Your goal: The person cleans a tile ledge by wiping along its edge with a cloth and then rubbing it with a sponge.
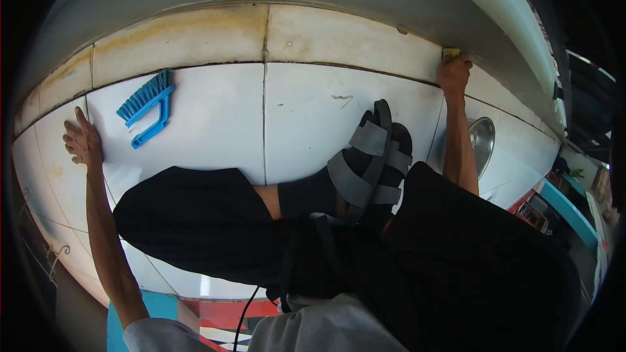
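My left hand (83, 139) lies on the white floor tiles (215, 117) at the far left, fingers spread, holding nothing. To its right, apart from it, rests a blue scrubbing brush (151, 107) with blue bristles. On the right side, my right hand (455, 73) is closed around a small yellow sponge (451, 53). That sponge is against the stained tile skirting (352, 36), where it meets the grey wall. Beside my right forearm sits a round metal bowl (483, 143), partly hidden by the arm.
My sandalled feet (373, 156) and black-clad legs (202, 221) fill the middle. A curled metal piece (60, 254) stands at the lower left. Blue and red items (567, 212) show at the far right.
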### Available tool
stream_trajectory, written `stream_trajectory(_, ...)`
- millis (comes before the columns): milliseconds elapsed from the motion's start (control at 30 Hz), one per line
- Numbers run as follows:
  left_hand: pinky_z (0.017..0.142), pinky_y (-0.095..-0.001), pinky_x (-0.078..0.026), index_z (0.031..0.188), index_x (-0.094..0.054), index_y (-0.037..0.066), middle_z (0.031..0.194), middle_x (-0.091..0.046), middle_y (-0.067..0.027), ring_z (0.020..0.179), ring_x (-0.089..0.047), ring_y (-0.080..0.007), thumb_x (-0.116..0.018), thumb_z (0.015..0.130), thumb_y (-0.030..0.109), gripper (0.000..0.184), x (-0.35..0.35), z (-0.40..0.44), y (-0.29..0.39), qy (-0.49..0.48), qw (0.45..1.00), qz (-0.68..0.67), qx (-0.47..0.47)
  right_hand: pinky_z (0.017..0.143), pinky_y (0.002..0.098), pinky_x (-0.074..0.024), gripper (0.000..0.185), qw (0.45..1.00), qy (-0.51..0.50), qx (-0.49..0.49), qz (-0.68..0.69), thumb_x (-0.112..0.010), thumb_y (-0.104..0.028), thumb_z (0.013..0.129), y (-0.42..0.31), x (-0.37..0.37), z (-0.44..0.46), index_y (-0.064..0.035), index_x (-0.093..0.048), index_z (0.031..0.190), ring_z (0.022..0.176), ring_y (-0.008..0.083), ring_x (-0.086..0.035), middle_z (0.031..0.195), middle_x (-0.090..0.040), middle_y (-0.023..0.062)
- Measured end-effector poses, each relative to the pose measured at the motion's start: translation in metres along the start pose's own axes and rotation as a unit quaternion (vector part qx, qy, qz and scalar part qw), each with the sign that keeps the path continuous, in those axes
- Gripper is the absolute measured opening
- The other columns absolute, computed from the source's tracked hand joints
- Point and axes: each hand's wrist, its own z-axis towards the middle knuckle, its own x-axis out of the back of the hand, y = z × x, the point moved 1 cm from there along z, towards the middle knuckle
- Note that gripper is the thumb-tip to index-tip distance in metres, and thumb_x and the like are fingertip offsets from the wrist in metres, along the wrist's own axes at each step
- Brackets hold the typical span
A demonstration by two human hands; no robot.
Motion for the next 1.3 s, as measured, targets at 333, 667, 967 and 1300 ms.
stream_trajectory(333,0.114,-0.0653,-0.014,0.156,-0.031,0.014,0.158,-0.025,-0.0237,0.148,-0.017,-0.0425,-0.038,0.086,0.085,0.1,0.008,-0.009,0.012,-0.013,0.999,-0.033,-0.005,0.093,0.0462,-0.0497,0.045,0.914,-0.201,0.271,0.224,-0.064,-0.013,0.084,-0.282,0.04,-0.092,0.0109,-0.052,0.12,0.106,0.0413,-0.061,0.111,-0.062,0.0277)
stream_trajectory(667,0.113,-0.0685,-0.012,0.155,-0.032,0.012,0.153,-0.03,-0.0243,0.147,-0.018,-0.0444,-0.041,0.085,0.084,0.1,0.012,-0.015,0.017,-0.007,0.999,-0.044,-0.009,0.071,0.0338,-0.058,0.027,0.961,-0.063,0.162,0.217,-0.066,-0.002,0.082,-0.054,0.077,-0.018,0.0011,-0.072,0.108,0.078,0.024,-0.074,0.09,-0.074,0.0176)
stream_trajectory(967,0.112,-0.0679,-0.014,0.154,-0.033,0.011,0.152,-0.031,-0.0252,0.145,-0.021,-0.0447,-0.042,0.084,0.084,0.102,0.007,-0.014,0.02,0.012,0.999,-0.029,-0.011,0.076,0.0406,-0.0548,0.022,0.96,-0.027,0.19,0.205,-0.073,-0.01,0.077,-0.181,0.037,-0.086,-0.0022,-0.078,0.096,0.076,0.0332,-0.072,0.084,-0.073,0.0191)
stream_trajectory(1300,0.112,-0.0704,-0.012,0.155,-0.032,0.01,0.153,-0.029,-0.0286,0.145,-0.021,-0.0481,-0.045,0.084,0.082,0.101,0.009,-0.017,0.015,0.035,0.998,-0.051,-0.028,0.081,0.0395,-0.055,0.019,0.8,-0.148,0.381,0.44,-0.072,-0.01,0.081,-0.402,0.033,-0.146,-0.0038,-0.078,0.097,0.085,0.0345,-0.07,0.094,-0.072,0.0212)
